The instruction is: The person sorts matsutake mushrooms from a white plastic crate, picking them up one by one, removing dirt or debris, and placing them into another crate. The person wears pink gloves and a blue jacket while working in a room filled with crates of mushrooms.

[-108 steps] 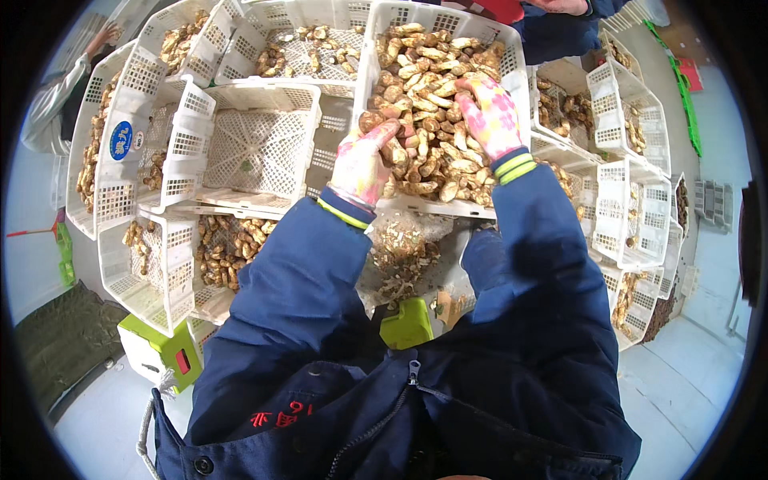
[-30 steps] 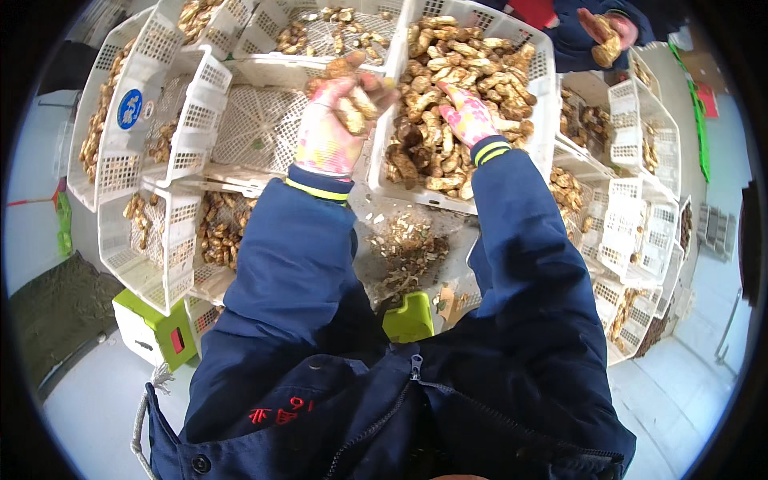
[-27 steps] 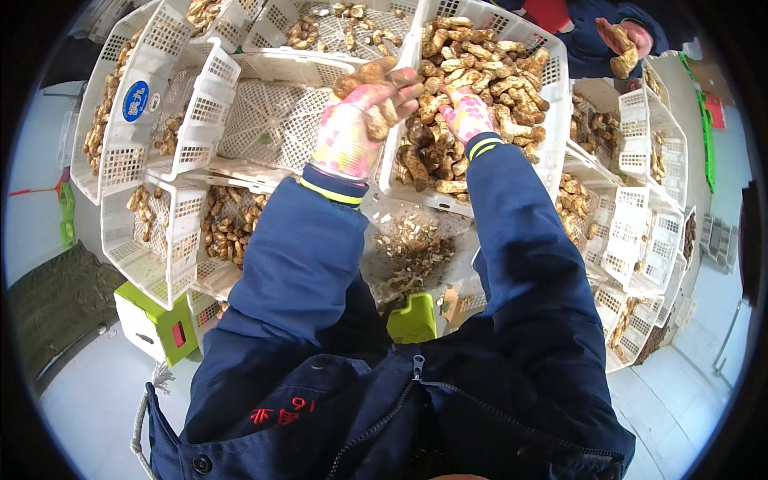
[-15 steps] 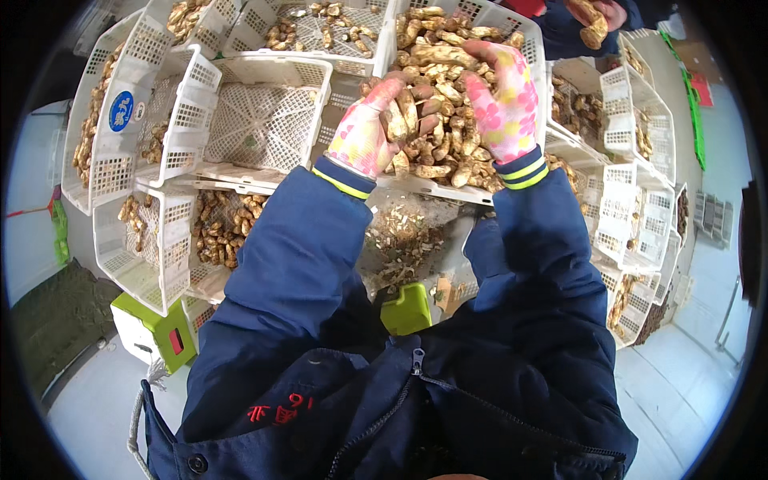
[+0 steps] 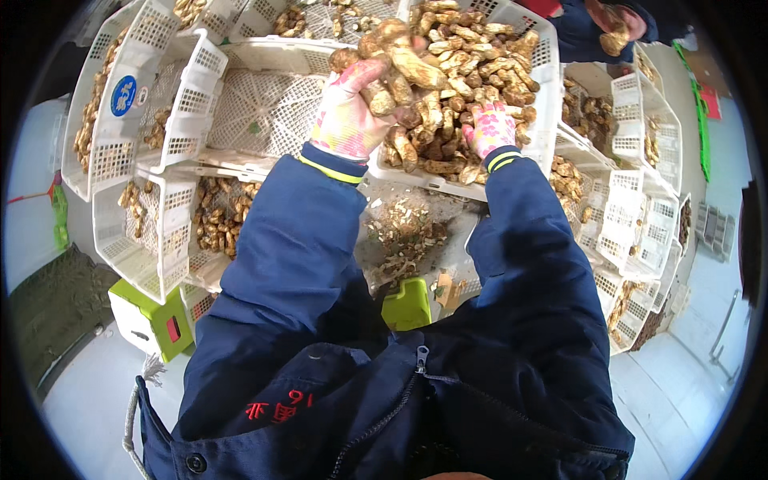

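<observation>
Mushrooms (image 5: 418,69) within fingers (image 5: 360,75) of left hand (image 5: 350,116)

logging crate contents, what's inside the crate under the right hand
Brown and cream mushrooms are heaped in the crate, the right hand over them. The pile covers whatever lies beneath; the left hand and its held mushrooms hide part of the left side.

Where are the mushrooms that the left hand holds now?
In the head view, the held mushrooms are at upper centre, in the left hand, overlapping the left side of the heaped crate, up and left of the right hand.
</observation>
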Action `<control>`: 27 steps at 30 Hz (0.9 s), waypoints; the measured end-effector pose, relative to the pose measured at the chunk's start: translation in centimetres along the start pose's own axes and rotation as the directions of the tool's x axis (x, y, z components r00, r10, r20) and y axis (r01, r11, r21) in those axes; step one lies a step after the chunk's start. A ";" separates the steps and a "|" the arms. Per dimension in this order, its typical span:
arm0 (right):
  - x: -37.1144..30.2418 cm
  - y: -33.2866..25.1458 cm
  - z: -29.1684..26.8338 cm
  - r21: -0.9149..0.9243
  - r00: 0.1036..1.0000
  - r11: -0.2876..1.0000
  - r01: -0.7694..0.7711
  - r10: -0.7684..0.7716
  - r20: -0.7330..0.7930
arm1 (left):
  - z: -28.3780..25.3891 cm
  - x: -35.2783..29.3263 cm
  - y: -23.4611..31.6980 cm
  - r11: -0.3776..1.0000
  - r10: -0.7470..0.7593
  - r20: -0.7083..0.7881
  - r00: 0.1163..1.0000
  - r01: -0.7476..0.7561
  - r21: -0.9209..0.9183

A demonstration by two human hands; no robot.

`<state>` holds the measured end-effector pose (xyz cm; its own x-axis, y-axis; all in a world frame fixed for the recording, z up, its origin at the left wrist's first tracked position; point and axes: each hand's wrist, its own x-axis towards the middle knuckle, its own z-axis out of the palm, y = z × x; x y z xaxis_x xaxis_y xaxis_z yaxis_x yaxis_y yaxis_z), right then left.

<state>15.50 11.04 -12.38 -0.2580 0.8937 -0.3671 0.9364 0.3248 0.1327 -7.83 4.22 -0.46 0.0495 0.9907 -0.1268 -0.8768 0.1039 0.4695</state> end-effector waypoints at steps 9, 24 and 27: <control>-1.7 4.0 -1.5 0.713 0.954 0.680 0.171 0.066 -0.292 | 0.9 0.3 -1.2 0.978 -0.120 0.173 0.978 0.146 -0.148; -12.4 3.7 -8.7 0.836 0.968 -0.489 0.249 0.096 -0.232 | 2.1 -0.2 -8.7 0.899 -0.430 -0.001 0.903 0.428 -0.098; -12.1 4.0 -8.3 0.850 0.961 -0.448 0.276 0.106 -0.256 | 2.4 -0.1 -9.1 0.867 -0.473 0.025 0.881 0.470 -0.167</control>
<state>20.37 4.11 0.25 -0.2093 0.9724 -0.1033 -0.2886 -0.1624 -0.9436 1.31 3.37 -2.63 0.4704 0.8256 -0.3115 -0.8163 0.5412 0.2017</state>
